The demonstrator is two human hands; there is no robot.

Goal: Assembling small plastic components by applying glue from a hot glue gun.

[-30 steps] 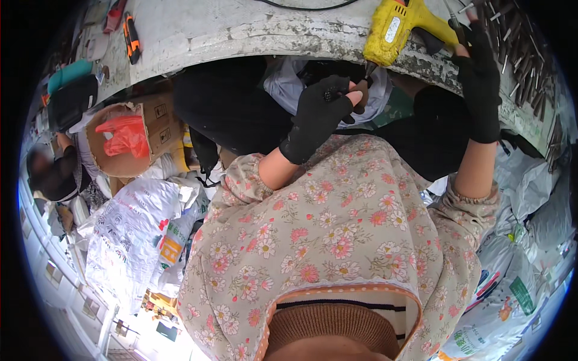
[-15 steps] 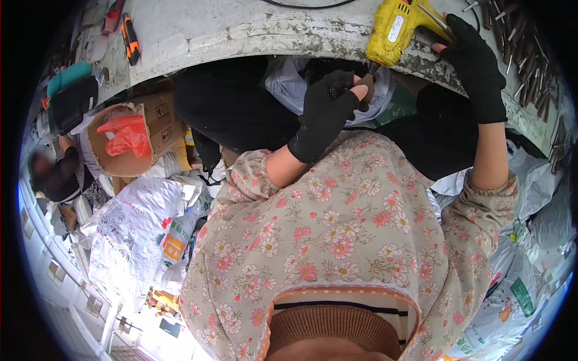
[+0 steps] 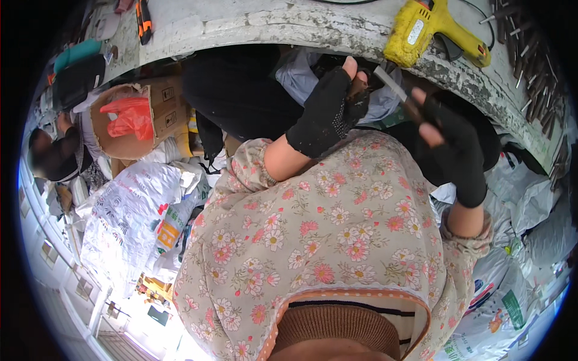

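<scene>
Right hand (image 3: pixel 450 139) angled toward left hand (image 3: pixel 325 113) — fingers curled.

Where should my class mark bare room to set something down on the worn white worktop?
The widest bare stretch of worn white worktop lies between the orange-and-black utility knife and the yellow plastic glue gun. The worktop's right end is crowded with a heap of slim brown metal-tipped pieces.

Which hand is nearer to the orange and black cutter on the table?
The left hand. Holding a small brown piece, it is right of and below the cutter in the picture; the right hand, holding a pale-ended stick, is much farther right.
</scene>
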